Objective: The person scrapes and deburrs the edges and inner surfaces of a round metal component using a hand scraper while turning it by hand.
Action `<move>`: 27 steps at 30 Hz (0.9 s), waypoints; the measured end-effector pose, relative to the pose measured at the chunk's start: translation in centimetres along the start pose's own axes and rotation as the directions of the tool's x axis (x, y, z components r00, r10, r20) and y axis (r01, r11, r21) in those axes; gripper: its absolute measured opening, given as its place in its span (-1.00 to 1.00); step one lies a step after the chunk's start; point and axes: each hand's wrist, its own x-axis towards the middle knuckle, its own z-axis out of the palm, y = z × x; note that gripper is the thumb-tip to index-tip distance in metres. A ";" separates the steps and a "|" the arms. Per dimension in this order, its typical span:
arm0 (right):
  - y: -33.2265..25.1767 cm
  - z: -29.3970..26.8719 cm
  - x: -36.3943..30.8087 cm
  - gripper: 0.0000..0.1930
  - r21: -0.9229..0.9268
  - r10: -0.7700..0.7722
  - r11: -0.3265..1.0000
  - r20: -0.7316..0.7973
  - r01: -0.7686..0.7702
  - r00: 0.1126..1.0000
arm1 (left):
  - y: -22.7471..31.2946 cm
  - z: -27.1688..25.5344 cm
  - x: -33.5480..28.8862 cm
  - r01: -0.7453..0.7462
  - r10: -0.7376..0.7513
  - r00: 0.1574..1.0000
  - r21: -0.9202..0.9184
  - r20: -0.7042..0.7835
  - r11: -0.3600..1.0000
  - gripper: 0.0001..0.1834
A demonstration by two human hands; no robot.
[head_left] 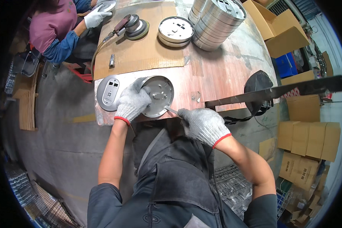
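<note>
My left hand, in a grey knit glove with a red cuff, grips the left side of a round grey metal housing. The housing is tilted at the table's near edge, its hollow inside with raised posts facing up. In my gloved right hand is a thin, flat metal tool, its tip touching the housing's lower right rim. Most of the tool is hidden by my fingers, so its exact kind does not show. Left of my left hand lies another round grey cover with an oval raised plate and two square openings.
A disc sander and a metal hose fitting lie on cardboard. Behind stand round housings and tall stacks. A dark metal bar crosses at right. A co-worker's gloved hand holds a disc at upper left.
</note>
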 end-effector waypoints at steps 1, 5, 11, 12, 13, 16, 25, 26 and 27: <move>0.3 0.6 -0.2 -0.79 0.005 -0.027 1.000 -0.036 0.027 0.999 | 0.0 -0.1 0.2 0.024 -0.024 1.000 -0.003 0.005 1.000 -0.60; 0.4 3.8 -1.6 -0.75 0.077 -0.020 0.996 -0.183 0.035 0.983 | -1.2 -0.7 0.5 0.017 -0.023 0.998 0.093 0.061 0.996 -0.55; 1.1 8.5 -1.3 -0.66 0.301 0.057 0.953 -0.304 0.039 0.951 | -0.8 -0.6 0.2 0.143 -0.144 0.990 0.108 0.005 0.984 -0.54; 1.2 8.8 -1.3 -0.63 0.356 0.057 0.932 -0.321 0.064 0.945 | -1.5 -0.6 0.4 0.137 -0.138 0.990 0.142 0.000 0.980 -0.55; 1.5 8.8 -1.4 -0.63 0.356 0.061 0.932 -0.319 0.060 0.946 | -1.1 -0.5 0.2 0.136 -0.138 0.990 0.141 0.004 0.981 -0.55; 2.5 7.7 -2.3 -0.57 0.407 0.056 0.900 -0.465 0.157 0.883 | 1.1 -0.4 -1.2 0.137 -0.138 0.990 -0.128 -0.002 0.982 -0.57; 1.0 -0.3 -2.5 -0.69 0.096 0.000 0.995 -0.011 0.001 1.000 | 2.1 0.4 -2.2 -0.082 0.082 0.990 0.001 -0.118 0.997 -0.56; 0.9 -0.6 -2.3 -0.69 0.094 0.003 0.996 -0.010 -0.002 1.000 | 2.0 0.6 -2.1 -0.084 0.083 0.990 -0.002 -0.117 0.996 -0.56; 0.8 -0.9 -2.0 -0.70 0.049 -0.019 0.999 0.010 0.019 1.000 | 1.7 0.8 -2.0 -0.093 0.091 0.991 -0.013 -0.102 0.996 -0.56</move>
